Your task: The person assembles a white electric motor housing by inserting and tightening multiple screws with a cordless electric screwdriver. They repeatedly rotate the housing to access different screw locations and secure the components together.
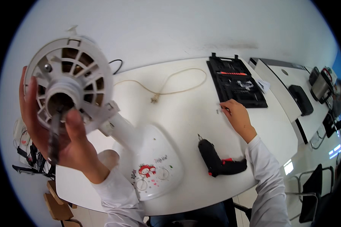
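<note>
My left hand (77,145) is wrapped round the white motor head (70,89) of a desk fan, with its slotted round front and a metal shaft (54,136) pointing toward me. The neck (121,130) leads down to a white base (163,178) with a red cartoon print, standing on the table. At the table's right side, my right hand (236,115) has its fingertips pinched on the tabletop beside some tiny screw-like pieces (217,111). What is between those fingertips is too small to make out. A black cordless screwdriver (216,160) lies nearer to me, its bit pointing away.
Behind my right hand an opened black tool case (233,81) holds bits and a red-marked tool. The fan's pale cord and plug (154,99) loop across the white table (185,117). A wall rises behind it. Another table with a kettle (321,86) and a chair (310,196) stand right.
</note>
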A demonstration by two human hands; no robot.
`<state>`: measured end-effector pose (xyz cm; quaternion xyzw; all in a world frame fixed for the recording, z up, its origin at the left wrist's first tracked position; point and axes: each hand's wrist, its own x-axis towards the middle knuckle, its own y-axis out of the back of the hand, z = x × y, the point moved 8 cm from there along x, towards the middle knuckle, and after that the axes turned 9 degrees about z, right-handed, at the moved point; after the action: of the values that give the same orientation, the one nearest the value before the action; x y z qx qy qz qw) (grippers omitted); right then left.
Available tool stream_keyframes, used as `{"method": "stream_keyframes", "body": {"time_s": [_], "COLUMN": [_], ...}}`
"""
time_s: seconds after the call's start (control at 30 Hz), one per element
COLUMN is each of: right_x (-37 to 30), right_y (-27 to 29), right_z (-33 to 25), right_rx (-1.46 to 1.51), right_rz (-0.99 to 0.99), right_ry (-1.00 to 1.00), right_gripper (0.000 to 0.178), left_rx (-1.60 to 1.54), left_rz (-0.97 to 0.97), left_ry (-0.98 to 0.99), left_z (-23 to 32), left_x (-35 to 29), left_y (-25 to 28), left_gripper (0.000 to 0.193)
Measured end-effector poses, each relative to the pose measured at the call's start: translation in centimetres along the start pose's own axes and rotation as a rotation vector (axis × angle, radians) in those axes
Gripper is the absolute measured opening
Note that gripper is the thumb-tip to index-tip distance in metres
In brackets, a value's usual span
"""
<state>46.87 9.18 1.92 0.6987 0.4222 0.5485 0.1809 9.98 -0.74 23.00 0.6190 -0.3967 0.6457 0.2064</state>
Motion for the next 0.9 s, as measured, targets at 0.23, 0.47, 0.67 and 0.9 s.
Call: {"method": "stream_keyframes", "body": {"time_s": [0.23,0.47,0.67,0.9], "right_x": [0.2,1.4,3.9,8.0], "right_y": [-3.1,-1.4,4.8,13.1], "right_z": [1.3,-0.1,-6.2,-24.3], "right_rx": [-0.035,0.17,0.564,1.125], "right_rz": [0.029,0.078,0.052,0.106], "right_ry": [-0.073,-0.128,-0.126,0.005], "right_gripper": [0.005,0.006,0.013,0.015], "left_rx": [0.074,0.247,0.21,0.184], "left_rz": [-0.114,-0.208,-0.232,-0.204], "left_ry": [-0.079,-0.137,-0.15,-0.107], "left_z": [1.4,3.6,4.2,3.9], "left_x": [1.5,1.9,1.6,1.8], "left_y": [0.4,1.5,0.9,1.1], "left_gripper": [0.033,0.034,0.033,0.033]}}
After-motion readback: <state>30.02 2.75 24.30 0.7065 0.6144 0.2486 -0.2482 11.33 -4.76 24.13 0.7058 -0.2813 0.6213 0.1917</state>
